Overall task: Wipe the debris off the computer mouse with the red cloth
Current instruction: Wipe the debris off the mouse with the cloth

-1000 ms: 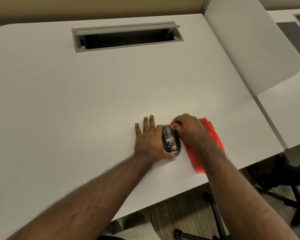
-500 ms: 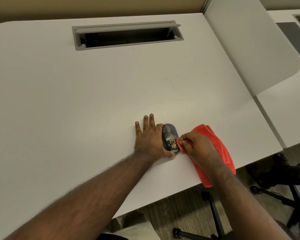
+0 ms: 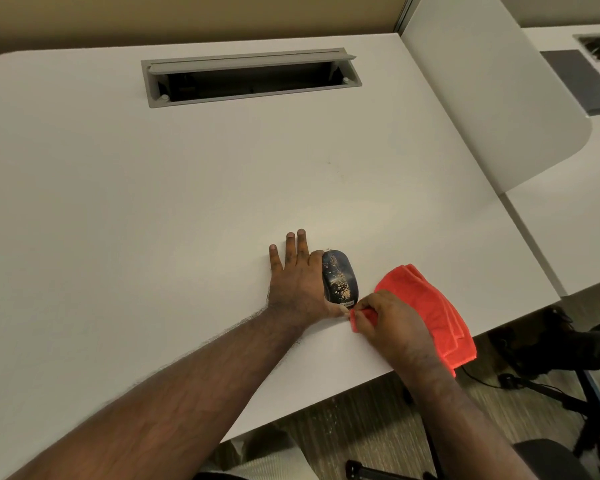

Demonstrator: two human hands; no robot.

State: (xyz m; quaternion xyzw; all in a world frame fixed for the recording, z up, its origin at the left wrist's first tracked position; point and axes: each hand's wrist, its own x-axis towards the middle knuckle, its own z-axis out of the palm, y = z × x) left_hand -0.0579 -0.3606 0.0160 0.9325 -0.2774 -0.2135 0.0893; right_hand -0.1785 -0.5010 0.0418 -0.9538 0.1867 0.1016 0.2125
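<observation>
A dark computer mouse (image 3: 340, 277) lies on the white desk (image 3: 153, 202) near its front edge, speckled with pale crumbs. My left hand (image 3: 297, 284) lies flat on the desk against the mouse's left side, thumb at its near end, bracing it. My right hand (image 3: 390, 322) is closed on the red cloth (image 3: 426, 306), pinching an edge just below the mouse's near right corner. The rest of the cloth drapes over the back of that hand and hangs past the desk's front edge.
A grey cable hatch (image 3: 250, 77) is open at the back of the desk. A white divider panel (image 3: 492, 91) rises on the right, with a second desk (image 3: 575, 230) beyond it. Black chair legs (image 3: 568, 393) and crumbs on the floor (image 3: 329, 419) lie below the front edge.
My right hand has drawn the red cloth from the mouse's far right side back toward me, off its near end. Fewer crumbs show on the mouse. My left hand stayed put.
</observation>
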